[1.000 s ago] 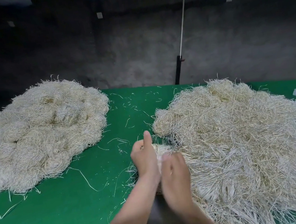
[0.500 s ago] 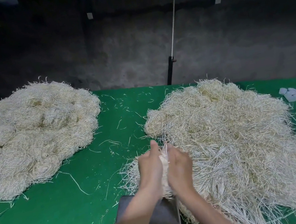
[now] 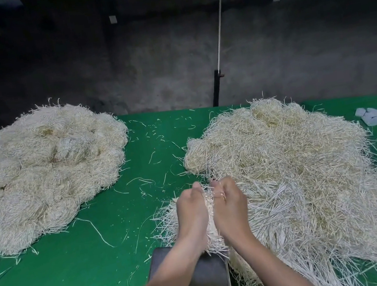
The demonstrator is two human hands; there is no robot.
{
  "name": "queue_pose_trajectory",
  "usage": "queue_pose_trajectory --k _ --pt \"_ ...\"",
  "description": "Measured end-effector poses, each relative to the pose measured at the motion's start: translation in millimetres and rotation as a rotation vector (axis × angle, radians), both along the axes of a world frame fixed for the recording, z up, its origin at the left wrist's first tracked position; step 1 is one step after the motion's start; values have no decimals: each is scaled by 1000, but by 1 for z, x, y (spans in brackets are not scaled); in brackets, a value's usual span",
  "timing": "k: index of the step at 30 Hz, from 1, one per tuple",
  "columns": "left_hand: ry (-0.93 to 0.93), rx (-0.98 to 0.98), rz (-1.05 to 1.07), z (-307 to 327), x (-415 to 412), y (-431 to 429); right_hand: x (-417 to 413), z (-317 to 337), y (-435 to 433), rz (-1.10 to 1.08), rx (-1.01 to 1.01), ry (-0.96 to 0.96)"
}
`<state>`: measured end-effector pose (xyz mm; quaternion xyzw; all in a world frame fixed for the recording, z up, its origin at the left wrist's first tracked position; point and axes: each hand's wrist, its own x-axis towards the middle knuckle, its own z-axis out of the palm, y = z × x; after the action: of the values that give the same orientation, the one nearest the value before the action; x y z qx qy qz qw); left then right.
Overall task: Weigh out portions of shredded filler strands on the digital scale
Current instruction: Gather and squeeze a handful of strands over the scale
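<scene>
Head view: the left hand (image 3: 192,212) and right hand (image 3: 230,206) each curled round one bundle of filler strands (image 3: 211,217), clasped between them over the dark scale's (image 3: 204,282) far edge, beside the right pile (image 3: 306,173) on the green worktop (image 3: 88,282).

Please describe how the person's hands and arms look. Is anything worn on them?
Both forearms are bare; no sleeves show. The left hand wears nothing visible. The right hand is ungloved too, with a small gold-coloured ring on one finger.
</scene>
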<state>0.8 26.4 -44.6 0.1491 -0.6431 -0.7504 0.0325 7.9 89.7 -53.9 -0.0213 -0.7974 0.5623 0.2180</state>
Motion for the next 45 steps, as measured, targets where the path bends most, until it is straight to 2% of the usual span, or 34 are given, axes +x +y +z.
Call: queue_pose_trajectory --k 2,4,6,7,10,13,14,16,17,19,20,21,24,25,27,30,32,35,38,40,42,43,44,45 --pt "84 -197 31 -6 -3 -4 -2 0 11 61 -168 -63" --pt "216 -366 51 -3 -6 -10 -3 -1 10 258 -334 -121" --pt "323 -440 47 -5 -10 -10 -1 3 -1 431 -338 -210" --pt "344 -455 52 -8 -10 -8 1 4 -6 442 -301 -219" --pt "332 -344 158 -7 -5 -4 -4 6 -1 198 -273 -211" --pt "193 -446 116 -18 5 -9 -21 10 16 59 -608 -415" --pt "105 -306 43 -22 9 -6 -25 11 20 31 -684 -439" --pt "-68 132 -79 -18 13 3 -21 9 15 8 -604 -329" --pt "-94 254 -57 -14 9 3 -13 3 7 -1 -447 -190" --pt "-79 334 98 -5 -3 -4 13 -11 -10 14 -49 33" --pt "-48 342 182 0 -7 -8 22 -15 -16 50 82 73" --pt "-26 307 227 1 -8 -10 24 -14 -19 77 131 58" --pt "-77 76 112 -12 6 0 -1 0 -2 95 46 -74" --pt "-127 56 66 -13 9 3 -6 4 4 94 -1 -56" --pt "-160 75 28 -3 9 -2 2 3 -1 81 43 16" --pt "-75 239 86 9 2 -15 18 -11 -23 80 131 50" --pt "-147 126 16 3 10 -13 12 -16 -15 81 88 -19" --pt "-210 -43 -29 -13 13 -14 -2 -9 7 105 -100 -127" --pt "54 -197 33 -9 5 -20 -3 2 5 303 -443 -226" --pt "184 -273 65 -5 0 -18 4 6 -8 418 -373 -245" --pt "193 -171 123 -3 -5 -16 6 -1 -15 324 -205 -152" --pt "168 -93 118 -2 -6 -17 1 -3 -14 252 -227 -123" --pt "124 71 130 -1 -6 -18 -4 0 -10 197 -301 -139" --pt "72 189 131 -2 -5 -19 -9 2 -3 163 -448 -225"
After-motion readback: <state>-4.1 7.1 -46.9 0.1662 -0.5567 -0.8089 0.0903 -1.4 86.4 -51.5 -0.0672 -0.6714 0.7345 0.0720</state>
